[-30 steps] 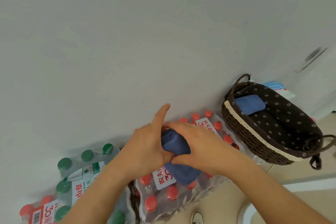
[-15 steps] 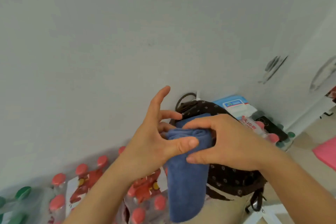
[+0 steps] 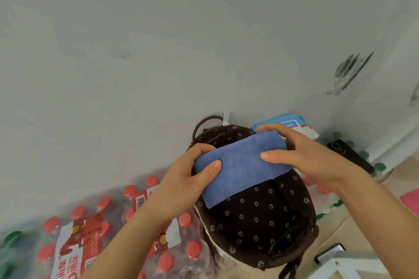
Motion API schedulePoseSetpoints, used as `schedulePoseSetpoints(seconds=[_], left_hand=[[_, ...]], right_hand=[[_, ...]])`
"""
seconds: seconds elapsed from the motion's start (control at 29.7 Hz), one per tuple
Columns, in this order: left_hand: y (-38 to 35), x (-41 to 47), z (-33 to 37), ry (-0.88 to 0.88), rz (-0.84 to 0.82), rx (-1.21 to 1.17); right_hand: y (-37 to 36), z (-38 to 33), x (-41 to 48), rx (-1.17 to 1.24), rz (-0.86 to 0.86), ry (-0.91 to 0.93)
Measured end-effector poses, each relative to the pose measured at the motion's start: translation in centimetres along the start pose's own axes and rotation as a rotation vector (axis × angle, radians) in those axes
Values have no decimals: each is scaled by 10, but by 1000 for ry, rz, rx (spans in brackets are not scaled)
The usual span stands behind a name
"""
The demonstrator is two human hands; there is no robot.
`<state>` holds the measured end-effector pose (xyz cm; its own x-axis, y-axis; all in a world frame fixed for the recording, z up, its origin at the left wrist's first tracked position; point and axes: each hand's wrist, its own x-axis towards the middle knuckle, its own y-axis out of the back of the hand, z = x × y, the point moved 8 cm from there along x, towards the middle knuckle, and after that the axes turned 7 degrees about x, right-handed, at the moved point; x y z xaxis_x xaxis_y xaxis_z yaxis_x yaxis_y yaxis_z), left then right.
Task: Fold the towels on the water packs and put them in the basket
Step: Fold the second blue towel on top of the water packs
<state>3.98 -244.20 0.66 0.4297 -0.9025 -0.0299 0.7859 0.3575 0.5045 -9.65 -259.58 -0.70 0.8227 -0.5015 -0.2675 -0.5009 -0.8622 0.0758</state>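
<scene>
A folded blue towel [image 3: 240,167] is held flat over the far half of the dark brown basket [image 3: 260,222], whose lining has small white flowers. My left hand [image 3: 186,183] grips the towel's left end, thumb on top. My right hand [image 3: 303,156] holds its right end, fingers over the far edge. The towel hides the far part of the basket's inside. Water packs with red caps [image 3: 99,233] lie to the left of the basket.
A grey wall rises right behind the basket. A blue-and-white packet [image 3: 292,123] lies behind the basket, a dark phone [image 3: 349,154] to its right on green-capped bottles. Another phone [image 3: 328,253] and a white frame sit at bottom right.
The towel hung lengthwise from both hands in front of the basket; now it is turned flat and held across the basket's far half. Earlier still, it was on the red-capped water pack.
</scene>
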Motion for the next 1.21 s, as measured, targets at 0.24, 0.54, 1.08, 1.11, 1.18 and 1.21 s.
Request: schedulePoseSetpoints(seconds=[0.24,0.54,1.08,1.11,1.18,1.21], left_hand=[[-30,13,-18,18,-153,610],[-70,38,-42,83,-320,1113],[-81,44,-49,-168,-287,1212],[-83,44,-54,-162,-310,1211],[-84,47,-61,-163,-317,1202],[-84,49,-61,-165,-320,1182]], right_hand=[[-8,30,21,-721,-130,-98],[-48,41,53,-1320,-326,-94],[-62,38,70,-1490,-165,192],[-66,41,68,-1488,-215,213],[-65,45,63,-1490,-254,226],[-64,45,62,-1485,-251,224]])
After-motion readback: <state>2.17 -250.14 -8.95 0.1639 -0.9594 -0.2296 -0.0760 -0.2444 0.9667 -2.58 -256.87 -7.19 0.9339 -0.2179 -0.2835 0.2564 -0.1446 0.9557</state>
